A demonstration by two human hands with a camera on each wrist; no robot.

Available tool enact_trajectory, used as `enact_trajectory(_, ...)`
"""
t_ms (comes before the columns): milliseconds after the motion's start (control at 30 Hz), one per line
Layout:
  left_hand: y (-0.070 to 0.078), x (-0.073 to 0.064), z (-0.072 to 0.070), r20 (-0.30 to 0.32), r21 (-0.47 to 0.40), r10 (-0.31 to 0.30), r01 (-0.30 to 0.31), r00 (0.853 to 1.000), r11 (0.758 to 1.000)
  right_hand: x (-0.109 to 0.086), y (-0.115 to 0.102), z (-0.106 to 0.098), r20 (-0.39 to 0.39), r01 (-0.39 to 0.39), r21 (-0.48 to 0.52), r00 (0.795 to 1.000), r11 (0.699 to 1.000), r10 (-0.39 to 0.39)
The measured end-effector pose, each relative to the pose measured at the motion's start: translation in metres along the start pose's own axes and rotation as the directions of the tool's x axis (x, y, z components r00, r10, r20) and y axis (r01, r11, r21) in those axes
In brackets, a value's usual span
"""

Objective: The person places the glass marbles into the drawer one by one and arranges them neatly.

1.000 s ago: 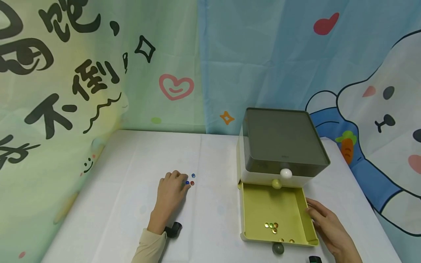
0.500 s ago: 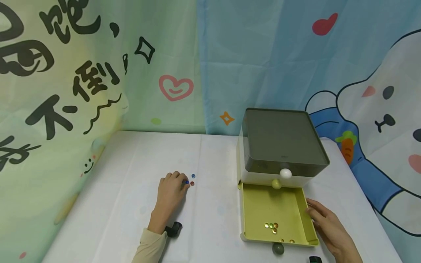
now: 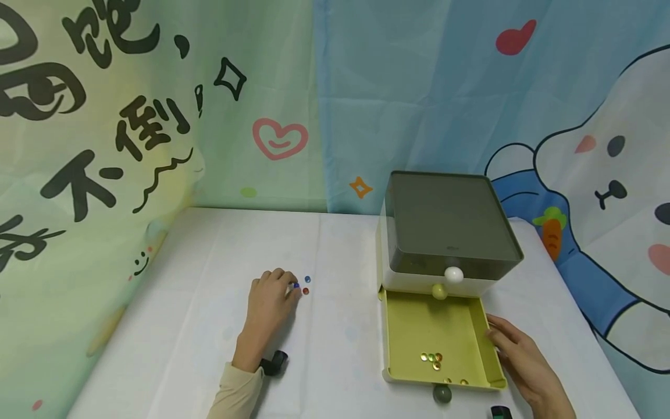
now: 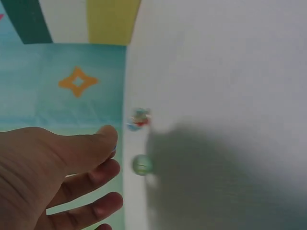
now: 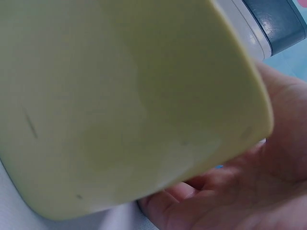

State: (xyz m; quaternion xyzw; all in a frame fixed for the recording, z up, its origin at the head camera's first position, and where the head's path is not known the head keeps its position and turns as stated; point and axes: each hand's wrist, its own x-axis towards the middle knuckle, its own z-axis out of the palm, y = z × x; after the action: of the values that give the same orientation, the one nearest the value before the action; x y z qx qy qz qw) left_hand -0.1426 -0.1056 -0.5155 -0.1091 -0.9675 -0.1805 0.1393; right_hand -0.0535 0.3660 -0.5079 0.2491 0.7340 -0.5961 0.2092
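My left hand (image 3: 269, 299) pinches a blue marble (image 3: 296, 286) between thumb and index finger, just above the white table; in the left wrist view the fingers mostly hide it. Beside the fingertips lie a light blue marble (image 3: 307, 279) and a reddish marble (image 3: 306, 291). At the right, my right hand (image 3: 526, 361) holds the side wall of a pulled-out yellow-green drawer (image 3: 434, 320), its fingers partly hidden behind the wall in the right wrist view. Several yellow, green and amber marbles (image 3: 437, 366) lie toward the drawer's front.
A white drawer box (image 3: 387, 262) with a dark translucent top (image 3: 445, 221) stands behind the drawer. Round knobs stick out in front, white (image 3: 454, 275), yellow-green (image 3: 439, 291) and dark green (image 3: 442, 394). A printed cloth (image 3: 262, 186) hangs along the table's back edge.
The blue marble, on the table at the left fingertips a second ago, is now pinched and slightly raised. My left hand has shifted a little back and left. The right hand stays at the drawer.
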Motion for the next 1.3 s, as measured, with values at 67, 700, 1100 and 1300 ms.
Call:
enact_trajectory(67, 0.002, 0.001, -0.004, -0.021, -0.005, 0.013, -0.013, 1.000, 1.000, 0.001, 0.000, 0.000, 0.002, -0.001, 0.003, 1.000, 1.000, 0.001)
enact_trajectory(700, 0.037, 0.012, -0.024, 0.103, -0.489, 0.032, 0.022, 0.994, 0.872, 0.000, -0.002, 0.002, -0.007, 0.000, 0.004, 1.000, 1.000, 0.000)
enact_trajectory(1100, 0.075, 0.009, -0.009, 0.130, -0.510, 0.236, -0.139, 0.963, 0.849, 0.001, 0.001, 0.001, -0.007, 0.001, -0.025, 1.000, 1.000, -0.001)
enact_trajectory(1300, 0.096, 0.009, -0.005, 0.138, -0.541, 0.329, -0.207, 0.934, 0.815, 0.002, 0.001, -0.001, -0.004, -0.004, -0.031, 1.000, 1.000, 0.004)
